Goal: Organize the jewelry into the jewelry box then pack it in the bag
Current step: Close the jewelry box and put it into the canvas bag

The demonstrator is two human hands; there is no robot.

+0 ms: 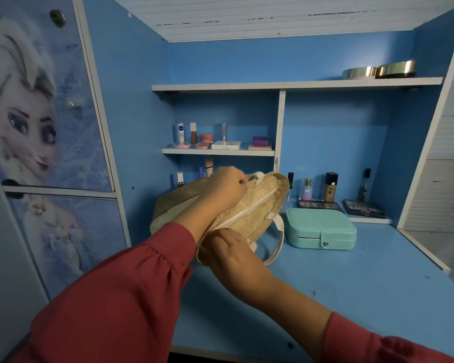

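A blue desk (351, 284) with built-in shelves is filling the view, and a cupboard door (37, 113) printed with a cartoon figure is standing at its left. On the desk surface, left of centre, a woven tan bag (254, 213) is lying tipped on its side, its white zipper line running diagonally across the top and one pale handle (277, 239) hanging down toward the desk. Just to the right of the bag, near it but apart as far as can be seen, the teal jewelry box (321, 229) is sitting flat on the desk with its lid down and its snap tab fastened at the front. The left hand (224, 187), coming out of a red sleeve (116, 297), is gripping the bag at the far end of the zipper with its fingers curled tight around the fabric. The right hand (230, 248) is pinching the bag at the near end of the zipper, fingers curled in; what exactly sits between the fingertips is hidden. Behind the box, two eyeshadow palettes (320, 204) are lying flat beside several small bottles (330, 186). More cosmetics are standing on the small middle shelf (218, 151), and two round gold tins (378, 69) are resting on the top shelf.
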